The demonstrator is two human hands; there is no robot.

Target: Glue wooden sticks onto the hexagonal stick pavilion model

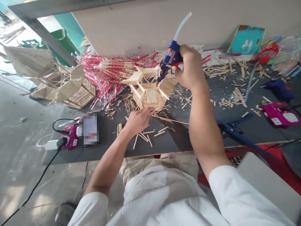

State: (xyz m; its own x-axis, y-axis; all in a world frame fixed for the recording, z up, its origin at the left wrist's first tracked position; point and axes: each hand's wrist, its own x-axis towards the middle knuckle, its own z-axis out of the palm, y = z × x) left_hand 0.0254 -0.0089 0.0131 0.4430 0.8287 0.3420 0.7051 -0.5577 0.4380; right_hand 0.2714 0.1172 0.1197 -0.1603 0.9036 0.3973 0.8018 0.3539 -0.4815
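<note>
A small house-like model of thin wooden sticks stands on the dark table. My left hand grips its near edge, fingers closed on the wood. My right hand is wrapped round a blue glue gun with a clear glue stick poking out of its back. The gun's nozzle points down at the model's roof. Loose sticks lie scattered about the model.
Red-wrapped stick bundles lie behind the model. More stick structures sit at the left. Blue cutters, a second blue glue gun and a pink device lie at the right. A pink power strip with cables is at the left.
</note>
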